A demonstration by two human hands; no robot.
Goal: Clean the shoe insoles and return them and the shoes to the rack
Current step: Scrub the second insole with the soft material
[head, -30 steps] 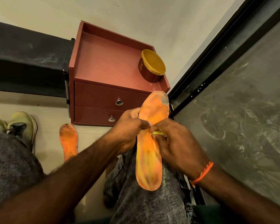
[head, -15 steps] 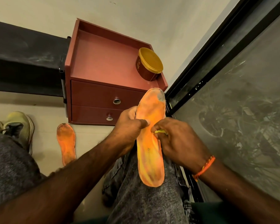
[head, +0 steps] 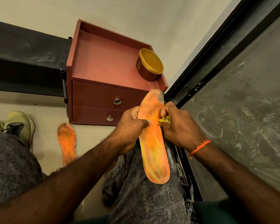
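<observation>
A dark-framed glass pane (head: pixel 242 110) fills the side from 1 to 5 o'clock, its surface dusty and streaked. At 9 to 10 o'clock a black shelf (head: pixel 23 62) runs along the pale wall. A reddish-brown drawer unit (head: pixel 107 65) sits at 11 to 12 o'clock, with two drawers, each with a round metal knob, and a shallow tray top. At 6 o'clock the person's knee in grey denim (head: pixel 149 196) rises toward the middle.

The orange insole (head: pixel 153 138) lies lengthwise on that knee at the centre, toe end pointing to 12 o'clock, where a grey dirty patch shows. The left hand (head: pixel 129 131) grips its left edge, thumb pressed on the top face. The right hand (head: pixel 181 126), a thin orange thread at the wrist, is closed around a small yellow scrap (head: pixel 164 119) pressed against the insole's right edge; what the scrap is cannot be told.

A pair of pale yellow-green shoes (head: pixel 21 126) stands on the floor at 9 o'clock. Just beside them, toward the drawer unit, a second orange insole (head: pixel 66 143) lies flat on the floor. A brown tub with a yellow lid (head: pixel 149 65) rests tilted in the tray's right corner at 12 o'clock.
</observation>
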